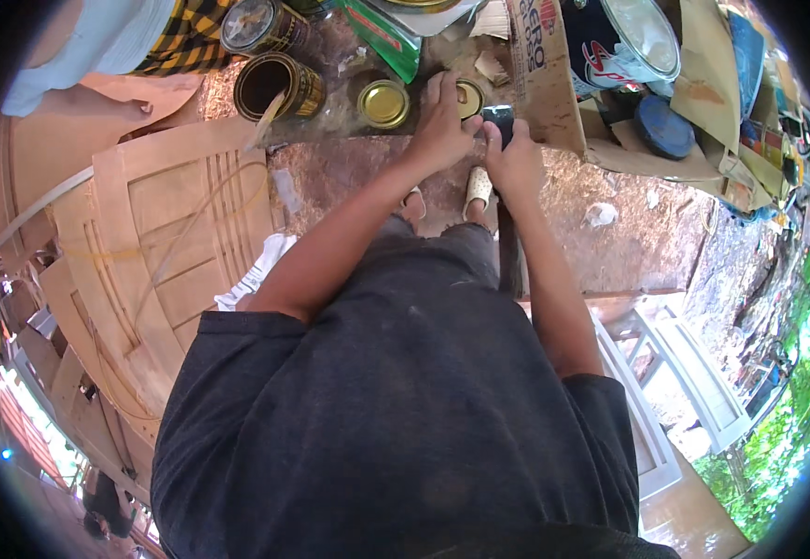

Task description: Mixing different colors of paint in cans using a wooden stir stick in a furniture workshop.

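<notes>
My left hand [438, 130] has curled fingers on a small gold-topped can [468, 99] on the work surface [340, 130]. My right hand [514, 163], just beside it, grips a long dark tool [507, 252] with a glossy black upper end [498, 117] next to that can; I cannot tell exactly what tool it is. A round gold lid [384, 103] lies left of my left hand, and an open paint can [276, 86] with a stick in it stands farther left. A green object [386, 42] lies behind them.
Carved wooden door panels [158, 242] are at left. Another person's arm [97, 102] shows at upper left. Cardboard [545, 84], a large paint can [624, 47] and a blue round container [664, 126] are at right. White frames [703, 382] lie lower right.
</notes>
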A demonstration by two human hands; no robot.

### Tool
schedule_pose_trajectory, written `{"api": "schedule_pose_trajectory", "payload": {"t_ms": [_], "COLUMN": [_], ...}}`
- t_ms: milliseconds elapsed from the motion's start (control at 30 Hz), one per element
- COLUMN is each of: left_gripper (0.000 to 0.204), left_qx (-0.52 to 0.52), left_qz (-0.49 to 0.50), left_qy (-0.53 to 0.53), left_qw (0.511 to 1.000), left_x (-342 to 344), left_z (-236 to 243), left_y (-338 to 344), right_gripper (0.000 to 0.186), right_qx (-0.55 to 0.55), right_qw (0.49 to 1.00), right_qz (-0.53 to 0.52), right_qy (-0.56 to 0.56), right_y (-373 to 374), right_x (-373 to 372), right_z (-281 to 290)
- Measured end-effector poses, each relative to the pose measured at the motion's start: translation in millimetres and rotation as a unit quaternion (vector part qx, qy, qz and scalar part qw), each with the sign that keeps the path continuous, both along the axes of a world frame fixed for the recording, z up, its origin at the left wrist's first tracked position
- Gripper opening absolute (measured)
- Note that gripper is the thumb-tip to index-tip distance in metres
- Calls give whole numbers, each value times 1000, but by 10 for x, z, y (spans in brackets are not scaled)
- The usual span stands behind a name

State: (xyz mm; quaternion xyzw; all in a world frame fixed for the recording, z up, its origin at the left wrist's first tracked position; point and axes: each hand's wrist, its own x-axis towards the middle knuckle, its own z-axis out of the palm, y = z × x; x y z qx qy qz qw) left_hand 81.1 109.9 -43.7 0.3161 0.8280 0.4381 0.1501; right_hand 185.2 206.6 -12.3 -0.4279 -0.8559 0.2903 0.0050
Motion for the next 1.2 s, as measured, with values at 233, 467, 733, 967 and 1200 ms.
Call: {"api": "schedule_pose_trajectory", "payload": {"t_ms": [233,467,733,967,1200], "left_gripper": [78,80,83,81,49], "left_qx": [-4,-7,-24,-57,-189], "left_qz": [-1,-8,-41,-67,29], "left_qy": [10,24,7,27,157], "left_qw": [1000,1000,999,996,969], "left_x": [3,-34,-95,-84,145], "left_z": [-8,-72,44,229,680], "left_y": [-10,-41,-63,-90,33], "right_gripper": [43,45,41,40,46], "right_qx": [-4,20,50,83,162], "right_qw": [996,996,991,988,953], "right_qz": [51,78,68,72,110], "right_qy": [69,32,102,108,229], "right_y": [70,174,152,24,521], "right_x": [73,-62,-93,9,102], "right_z": [-120,-58,-279,17,1814]}}
